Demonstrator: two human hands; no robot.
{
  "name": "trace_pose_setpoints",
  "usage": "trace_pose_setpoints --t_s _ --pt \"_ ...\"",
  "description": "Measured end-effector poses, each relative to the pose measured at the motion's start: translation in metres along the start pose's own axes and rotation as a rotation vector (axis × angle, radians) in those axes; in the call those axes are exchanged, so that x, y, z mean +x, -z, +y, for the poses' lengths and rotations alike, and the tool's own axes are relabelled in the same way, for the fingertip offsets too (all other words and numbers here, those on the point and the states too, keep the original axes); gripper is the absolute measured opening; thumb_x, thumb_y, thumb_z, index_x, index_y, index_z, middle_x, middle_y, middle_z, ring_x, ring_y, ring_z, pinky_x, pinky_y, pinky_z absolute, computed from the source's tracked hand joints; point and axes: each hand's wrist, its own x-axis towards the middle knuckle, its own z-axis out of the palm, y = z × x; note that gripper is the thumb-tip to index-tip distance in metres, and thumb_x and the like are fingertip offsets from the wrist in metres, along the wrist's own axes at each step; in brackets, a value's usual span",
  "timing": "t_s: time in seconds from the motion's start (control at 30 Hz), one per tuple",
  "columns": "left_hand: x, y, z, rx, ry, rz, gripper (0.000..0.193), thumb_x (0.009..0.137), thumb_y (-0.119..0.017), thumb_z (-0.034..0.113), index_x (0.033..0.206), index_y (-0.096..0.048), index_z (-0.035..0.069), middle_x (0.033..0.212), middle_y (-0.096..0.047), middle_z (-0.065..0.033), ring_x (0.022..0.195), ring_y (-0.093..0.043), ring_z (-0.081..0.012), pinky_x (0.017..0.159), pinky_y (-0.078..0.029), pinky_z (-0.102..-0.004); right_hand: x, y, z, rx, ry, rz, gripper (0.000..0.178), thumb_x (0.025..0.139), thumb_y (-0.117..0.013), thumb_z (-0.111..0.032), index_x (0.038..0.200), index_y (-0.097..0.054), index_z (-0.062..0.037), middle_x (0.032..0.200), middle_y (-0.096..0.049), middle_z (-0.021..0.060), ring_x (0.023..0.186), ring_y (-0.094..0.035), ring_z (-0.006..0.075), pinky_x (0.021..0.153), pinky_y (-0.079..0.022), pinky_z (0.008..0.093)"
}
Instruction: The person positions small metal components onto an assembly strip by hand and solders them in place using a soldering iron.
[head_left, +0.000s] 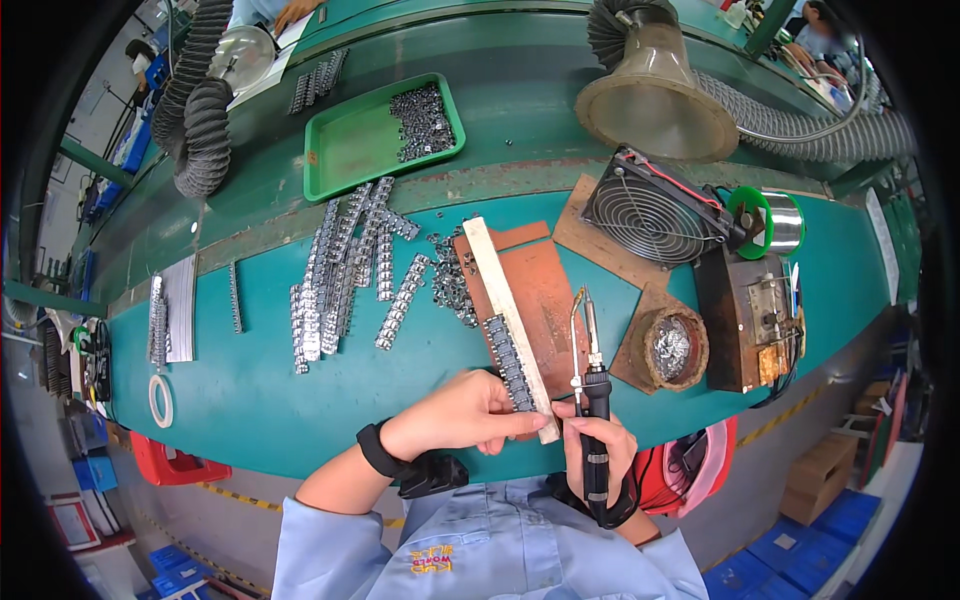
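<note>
My left hand point(462, 410) is closed around the near end of a pale wooden bar point(488, 268) and a strip of small metal-cased parts point(508, 358) lying along its left side. The bar slants away from me over a worn orange-brown board point(545, 300). My right hand point(610, 448) grips the black handle of a soldering iron point(596, 395), its tip pointing up and away, with a thin metal feed tube point(575, 345) alongside. The right fingertips are close to the bar's near end; whether they touch it I cannot tell. Loose small metal parts point(452, 285) lie left of the board.
Several finished-looking part strips point(335, 270) lie on the green mat to the left. Beyond stands a green tray point(330, 150) of small parts. To the right are a fan point(650, 210), a solder spool point(782, 222), a round pot point(690, 375) and a brown box point(725, 320). An extraction funnel point(655, 115) hangs above.
</note>
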Motion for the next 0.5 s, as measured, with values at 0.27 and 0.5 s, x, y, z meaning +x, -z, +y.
trace_pose_setpoints --t_s 0.27,0.5 --pt "0.0019 -0.0075 -0.0065 -0.071 0.022 0.045 0.035 0.081 -0.06 0.033 0.066 -0.058 0.001 0.051 -0.055 -0.0031 0.044 -0.054 -0.0088 0.041 -0.043 -0.0205 0.0027 0.0011 -0.0002 -0.009 0.035 0.015 0.025 0.073 -0.059 0.009 0.092 -0.049 -0.0023 0.084 -0.064 0.018 0.074 -0.064 0.0259 0.064 -0.05 0.0309" --pt "-0.0016 0.0011 -0.0055 -0.029 0.035 0.148 0.036 0.082 -0.06 0.033 0.064 -0.056 0.003 0.049 -0.054 -0.0024 0.043 -0.051 -0.0069 0.04 -0.038 -0.0192 -0.0012 0.0007 -0.0006 -0.019 0.033 0.037 0.021 0.076 -0.056 0.007 0.092 -0.047 -0.0023 0.084 -0.064 0.0185 0.074 -0.064 0.027 0.066 -0.05 0.0328"
